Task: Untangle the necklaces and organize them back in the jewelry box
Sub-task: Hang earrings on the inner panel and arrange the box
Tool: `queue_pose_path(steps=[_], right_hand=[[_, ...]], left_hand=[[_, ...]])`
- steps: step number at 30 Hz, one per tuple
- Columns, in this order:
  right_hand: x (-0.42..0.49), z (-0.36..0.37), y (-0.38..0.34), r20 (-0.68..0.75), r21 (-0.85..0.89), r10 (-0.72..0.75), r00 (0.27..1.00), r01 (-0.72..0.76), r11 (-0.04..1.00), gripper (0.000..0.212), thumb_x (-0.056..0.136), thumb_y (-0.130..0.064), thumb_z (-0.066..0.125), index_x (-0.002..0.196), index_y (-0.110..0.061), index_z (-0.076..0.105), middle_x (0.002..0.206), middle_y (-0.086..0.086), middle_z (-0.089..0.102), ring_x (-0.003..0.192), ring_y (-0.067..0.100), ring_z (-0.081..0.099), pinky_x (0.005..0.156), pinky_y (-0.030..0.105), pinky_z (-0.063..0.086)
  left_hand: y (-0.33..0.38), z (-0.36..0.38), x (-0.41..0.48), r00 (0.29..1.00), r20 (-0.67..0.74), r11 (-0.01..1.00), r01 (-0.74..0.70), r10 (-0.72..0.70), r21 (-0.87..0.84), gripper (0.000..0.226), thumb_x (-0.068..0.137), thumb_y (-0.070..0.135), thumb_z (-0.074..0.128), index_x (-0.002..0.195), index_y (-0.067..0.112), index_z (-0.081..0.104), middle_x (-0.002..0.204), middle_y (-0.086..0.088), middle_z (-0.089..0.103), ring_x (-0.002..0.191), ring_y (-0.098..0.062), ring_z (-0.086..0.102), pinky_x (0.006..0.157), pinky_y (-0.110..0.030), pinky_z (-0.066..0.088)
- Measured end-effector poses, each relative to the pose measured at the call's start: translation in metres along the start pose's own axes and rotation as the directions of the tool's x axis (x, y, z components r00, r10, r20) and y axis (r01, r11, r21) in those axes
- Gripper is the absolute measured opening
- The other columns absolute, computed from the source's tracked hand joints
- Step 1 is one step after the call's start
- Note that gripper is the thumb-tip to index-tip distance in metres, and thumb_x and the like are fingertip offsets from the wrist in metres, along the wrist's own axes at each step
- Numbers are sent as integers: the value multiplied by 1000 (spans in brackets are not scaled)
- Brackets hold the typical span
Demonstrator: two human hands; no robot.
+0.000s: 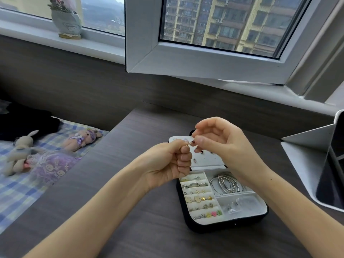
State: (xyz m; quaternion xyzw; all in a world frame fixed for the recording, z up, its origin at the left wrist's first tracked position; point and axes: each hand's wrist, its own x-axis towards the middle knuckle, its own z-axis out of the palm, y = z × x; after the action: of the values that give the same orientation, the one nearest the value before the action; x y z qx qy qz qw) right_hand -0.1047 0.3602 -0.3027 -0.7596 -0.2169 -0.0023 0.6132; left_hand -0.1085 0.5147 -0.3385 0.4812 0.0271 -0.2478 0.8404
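Note:
An open black jewelry box with a white lining lies on the dark wooden desk. Its left rows hold rings and earrings, its right compartment silver bangles. The raised lid panel carries a few studs. Above the box, my left hand is a fist that pinches a thin gold necklace chain between thumb and forefinger. My right hand pinches the same chain's other end, where a small dark red bead shows. Most of the chain is hidden inside my hands.
A white tablet stand with a dark screen stands at the desk's right edge. Left of the desk a checked bedsheet holds plush toys and purple lace. An open window frame juts out above the desk.

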Motion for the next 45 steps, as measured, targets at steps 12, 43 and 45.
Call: queue_pose_path(steps=[12, 43, 45], right_hand=[[2, 3, -1, 57, -263, 214, 975, -192, 946, 33, 92, -29, 57, 68, -7, 63, 56, 0, 57, 51, 5, 47, 52, 16, 39], [87, -19, 86, -154, -690, 37, 987, -134, 712, 3, 80, -15, 71, 81, -17, 68, 72, -9, 64, 70, 4, 59, 72, 21, 47], [86, -15, 88, -148, -679, 20, 989, -116, 725, 5, 81, -12, 69, 81, -16, 67, 71, -9, 64, 67, 2, 58, 68, 16, 45]], left_hand=[[-1, 2, -2, 996, -20, 981, -80, 85, 176, 46, 96, 12, 42, 51, 16, 46, 52, 2, 38, 49, -9, 30, 51, -21, 27], [1, -20, 11, 875, -315, 889, -230, 368, 397, 41, 98, 17, 43, 57, 16, 46, 51, 7, 40, 51, -9, 32, 56, -25, 27], [0, -20, 12, 870, -315, 882, -236, 379, 408, 41, 98, 17, 43, 57, 16, 45, 51, 7, 40, 52, -10, 31, 57, -25, 26]])
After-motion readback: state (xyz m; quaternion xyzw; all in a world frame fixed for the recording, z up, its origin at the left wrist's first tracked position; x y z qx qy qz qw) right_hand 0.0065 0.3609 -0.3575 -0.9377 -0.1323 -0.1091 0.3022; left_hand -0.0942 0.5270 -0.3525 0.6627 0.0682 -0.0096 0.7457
